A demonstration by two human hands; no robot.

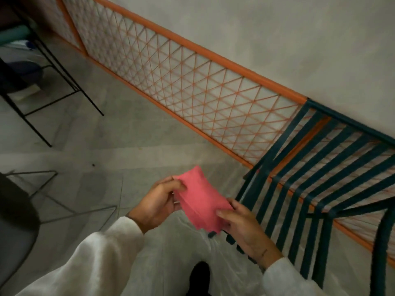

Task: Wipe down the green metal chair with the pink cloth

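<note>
Holding the cloth: left hand (158, 205) and right hand (241, 229) each have fingers and thumb closed on an edge of the pink cloth (199, 199), which is stretched between them.
Where the cloth is: in the air above the floor (128, 146), just beside the front edge of the seat and apparently not touching it.
Green metal chair (382, 242): stands to the person's right, its slatted back against the orange lattice panel (192, 86) on the wall (277, 39).
Done so far: nothing that I can make out. The cloth looks as if it is being readied, and in this dim light no slat shows as wiped.
Left to do: seat slats, back slats, top rail and legs, so I'd judge the whole wipe is ahead.
</note>
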